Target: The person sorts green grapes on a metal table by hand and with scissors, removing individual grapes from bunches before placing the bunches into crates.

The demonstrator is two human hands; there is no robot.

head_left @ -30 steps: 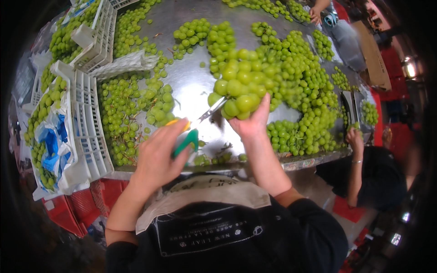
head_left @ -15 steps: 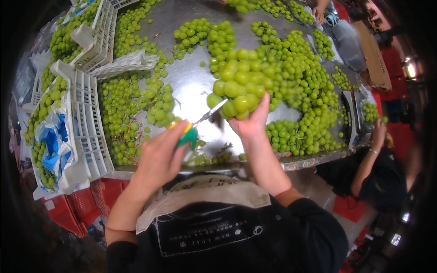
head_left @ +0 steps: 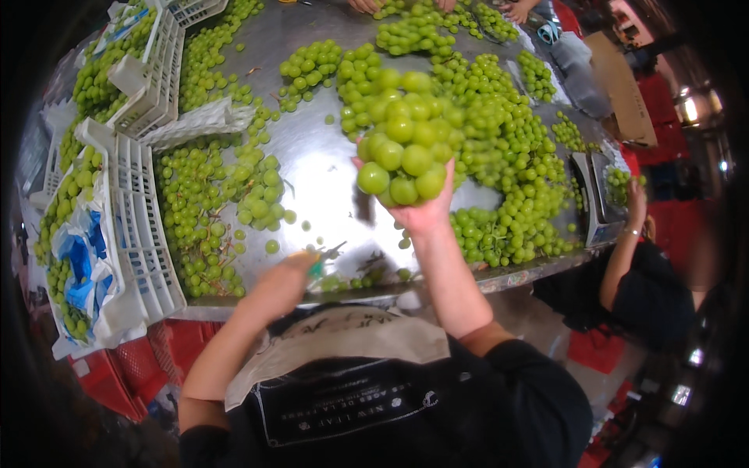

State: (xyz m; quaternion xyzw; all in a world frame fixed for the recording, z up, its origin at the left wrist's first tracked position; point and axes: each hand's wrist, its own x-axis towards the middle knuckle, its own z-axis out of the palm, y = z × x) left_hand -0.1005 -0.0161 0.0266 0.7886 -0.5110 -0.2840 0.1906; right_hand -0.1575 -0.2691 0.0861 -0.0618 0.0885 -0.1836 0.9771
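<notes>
My left hand (head_left: pixel 279 285) is closed around scissors (head_left: pixel 317 267) with green and yellow handles, low over the near edge of the metal table. Their blades point right, apart from the grapes; hand and scissors are blurred by motion. Propped on my right hand (head_left: pixel 427 215) is a large bunch of green grapes (head_left: pixel 407 142), held up over the table. The fingers wrap behind the bunch and are mostly hidden by it. A few loose grapes (head_left: pixel 271 246) lie on the table between the scissors and a heap of green grapes (head_left: pixel 199 203) at the left.
White plastic crates (head_left: pixel 142 226) with grapes and blue-and-white wrapping line the left side. More grape bunches (head_left: pixel 511 148) cover the table's right half. Co-workers' hands appear at the far edge, and another person's hand (head_left: pixel 636 201) is at a grape-filled tray (head_left: pixel 601 191) on the right.
The scissors have come away from the bunch, down toward the near table edge. My right hand still holds the bunch, now more upright. Another person's hands have come into view at the far edge.
</notes>
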